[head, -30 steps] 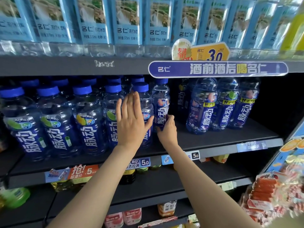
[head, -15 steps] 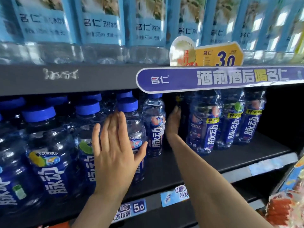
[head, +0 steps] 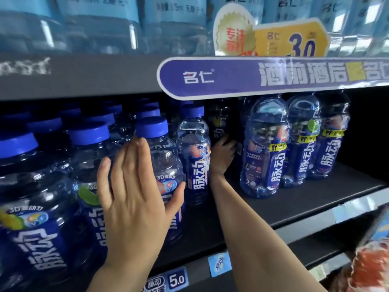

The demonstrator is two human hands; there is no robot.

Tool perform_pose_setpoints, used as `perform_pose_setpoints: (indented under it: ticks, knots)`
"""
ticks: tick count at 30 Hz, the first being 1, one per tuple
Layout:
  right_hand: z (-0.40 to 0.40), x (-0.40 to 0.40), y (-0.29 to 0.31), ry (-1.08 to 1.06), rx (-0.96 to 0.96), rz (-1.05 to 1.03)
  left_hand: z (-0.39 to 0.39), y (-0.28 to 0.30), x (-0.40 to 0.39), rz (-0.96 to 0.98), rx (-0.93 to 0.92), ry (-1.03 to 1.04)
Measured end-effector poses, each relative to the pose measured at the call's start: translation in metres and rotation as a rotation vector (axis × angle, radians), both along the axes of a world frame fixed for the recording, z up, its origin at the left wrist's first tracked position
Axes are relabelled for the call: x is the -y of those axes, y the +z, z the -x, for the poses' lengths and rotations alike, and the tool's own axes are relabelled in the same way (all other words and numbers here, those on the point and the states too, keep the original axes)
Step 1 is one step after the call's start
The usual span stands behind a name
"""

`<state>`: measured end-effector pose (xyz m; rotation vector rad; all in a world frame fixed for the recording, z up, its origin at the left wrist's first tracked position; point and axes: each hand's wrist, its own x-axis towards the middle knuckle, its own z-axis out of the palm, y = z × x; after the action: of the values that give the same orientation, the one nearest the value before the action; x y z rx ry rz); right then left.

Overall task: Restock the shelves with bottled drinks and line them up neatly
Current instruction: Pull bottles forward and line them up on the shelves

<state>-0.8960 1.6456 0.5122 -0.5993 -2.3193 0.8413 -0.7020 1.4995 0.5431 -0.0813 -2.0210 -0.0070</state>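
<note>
Blue-capped drink bottles fill the left of the dark shelf [head: 294, 209] in rows. My left hand [head: 136, 199] is open, its palm flat against the front wide bottle [head: 162, 163] and its thumb on the label. Beside that stands a slimmer bottle [head: 194, 148]. My right hand [head: 223, 159] reaches past it into the gap, fingers spread toward a dark bottle [head: 219, 123] at the back; the fingertips sit in shadow. To the right of the gap stands a row of three bottles [head: 265, 148].
A purple banner [head: 273, 74] hangs on the upper shelf edge just above the bottle caps, with a yellow price sign [head: 294, 41] over it. Pale-labelled water bottles [head: 105, 17] stand above. A 5.0 price tag [head: 176, 279] marks the shelf lip. Red snack packs [head: 370, 268] hang at lower right.
My right hand let go of the slim bottle's base and moved deeper into the gap behind it. My left hand stays flat on the front bottle. The view has moved closer.
</note>
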Motion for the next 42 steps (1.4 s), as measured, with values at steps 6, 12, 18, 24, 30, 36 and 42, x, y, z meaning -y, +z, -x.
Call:
perform_pose_setpoints:
  ticks: [6, 12, 18, 24, 30, 36, 42]
  knots:
    - [0.006, -0.013, 0.003, 0.038, 0.119, -0.057, 0.0, 0.0, 0.001, 0.012, 0.009, -0.035]
    - [-0.014, -0.028, 0.001, 0.076, 0.119, -0.115, -0.002, -0.001, 0.0, 0.015, 0.025, -0.016]
    - [-0.084, -0.022, 0.009, 0.22, 0.153, 0.086, -0.01, 0.004, -0.005, -0.041, 0.058, -0.014]
    - [-0.145, -0.019, 0.01, 0.265, 0.066, 0.256, -0.013, 0.008, -0.006, -0.053, 0.125, 0.0]
    - [-0.177, -0.036, 0.002, 0.273, 0.064, 0.23, -0.014, 0.01, -0.005, -0.05, 0.152, 0.01]
    - [-0.18, -0.032, -0.007, 0.302, 0.072, 0.145, -0.012, 0.008, -0.004, -0.032, 0.132, 0.011]
    - [-0.182, -0.025, 0.002, 0.31, 0.168, 0.12, -0.017, 0.01, -0.005, -0.013, 0.166, 0.042]
